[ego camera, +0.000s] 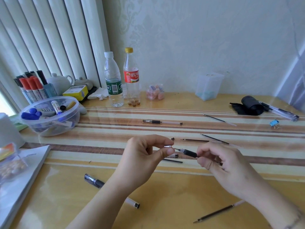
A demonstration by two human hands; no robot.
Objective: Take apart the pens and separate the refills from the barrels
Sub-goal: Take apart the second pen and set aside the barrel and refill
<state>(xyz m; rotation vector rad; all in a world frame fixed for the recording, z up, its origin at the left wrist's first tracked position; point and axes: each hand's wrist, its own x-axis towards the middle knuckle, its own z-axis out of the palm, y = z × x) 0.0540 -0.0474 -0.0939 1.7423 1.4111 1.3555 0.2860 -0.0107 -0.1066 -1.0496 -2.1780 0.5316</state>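
Note:
My left hand (148,152) pinches a small silver pen tip (168,146) between thumb and forefinger, just off the point of a pen (188,152) with a black grip that my right hand (221,161) holds. The refill's point sticks out of that pen's front. A whole clear pen (162,122) lies further back. Loose refills lie at the far right (217,120), behind my hands (194,140), and at the near right (217,211). A capped pen (95,181) lies near my left forearm, partly hidden by it.
A clear bowl of markers (49,114) stands at the left, with two bottles (113,80) behind. A book (21,176) lies at the near left. A black roll with more pens (252,105) and a blue clip (274,123) are at the right.

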